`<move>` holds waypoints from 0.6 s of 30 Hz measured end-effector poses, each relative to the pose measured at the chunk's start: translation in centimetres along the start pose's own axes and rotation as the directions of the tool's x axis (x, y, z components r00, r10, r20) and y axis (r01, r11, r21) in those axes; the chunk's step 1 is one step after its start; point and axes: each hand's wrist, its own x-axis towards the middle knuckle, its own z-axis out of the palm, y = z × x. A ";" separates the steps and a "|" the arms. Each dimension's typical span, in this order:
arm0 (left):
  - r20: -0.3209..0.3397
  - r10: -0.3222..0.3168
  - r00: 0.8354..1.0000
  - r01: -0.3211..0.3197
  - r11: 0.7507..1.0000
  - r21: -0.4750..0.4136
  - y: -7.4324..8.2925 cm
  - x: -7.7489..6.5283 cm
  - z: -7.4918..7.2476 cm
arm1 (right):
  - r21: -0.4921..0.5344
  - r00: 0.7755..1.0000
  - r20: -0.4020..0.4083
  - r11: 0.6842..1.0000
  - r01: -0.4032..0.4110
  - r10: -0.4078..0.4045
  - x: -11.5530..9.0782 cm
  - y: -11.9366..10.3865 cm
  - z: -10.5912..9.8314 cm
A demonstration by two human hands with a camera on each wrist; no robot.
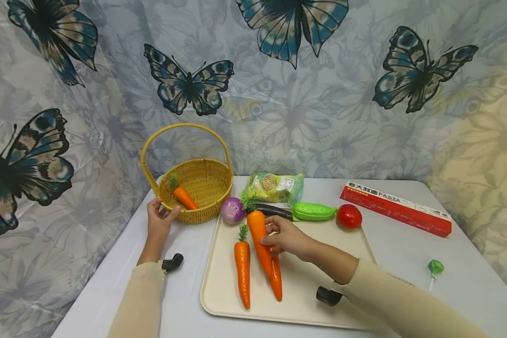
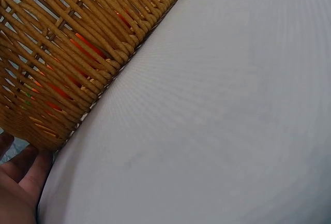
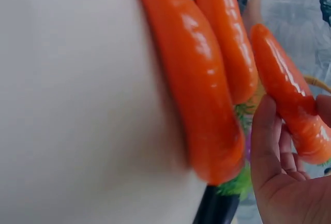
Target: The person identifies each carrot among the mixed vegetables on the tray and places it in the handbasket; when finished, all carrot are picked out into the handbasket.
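My right hand (image 1: 289, 238) pinches an orange carrot (image 1: 257, 226) between thumb and fingers, above the cream tray (image 1: 304, 317). In the right wrist view the held carrot (image 3: 284, 76) is raised off the tray, gripped near its thick end. Two more carrots lie on the tray: one on the left (image 1: 242, 267), the other (image 1: 277, 287) partly covered by the held one. My left hand (image 1: 157, 220) holds the near left side of a yellow wicker basket (image 1: 207, 213), fingers against its wall. Inside the basket lies another carrot (image 1: 186, 198) with a green top.
Along the tray's back edge lie a purple onion (image 1: 233, 210), a dark eggplant (image 1: 274, 211), a green vegetable (image 1: 314, 211) and a tomato (image 1: 349, 216). Behind them is a green packet (image 1: 274, 187). A red pasta box (image 1: 395, 209) and a green lollipop (image 1: 435, 267) lie right.
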 end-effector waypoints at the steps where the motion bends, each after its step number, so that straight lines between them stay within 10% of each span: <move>1: 0.002 0.000 1.000 0.000 1.000 -0.002 -0.1 0.0 0.0 | -0.012 1.000 0.000 1.000 0.006 -0.006 0.5 -0.2 0.3; 18: 0.018 -0.032 0.999 0.032 0.999 -0.013 2.6 -1.7 0.1 | -0.078 0.996 -0.016 0.993 0.092 -0.093 11.6 -6.5 2.8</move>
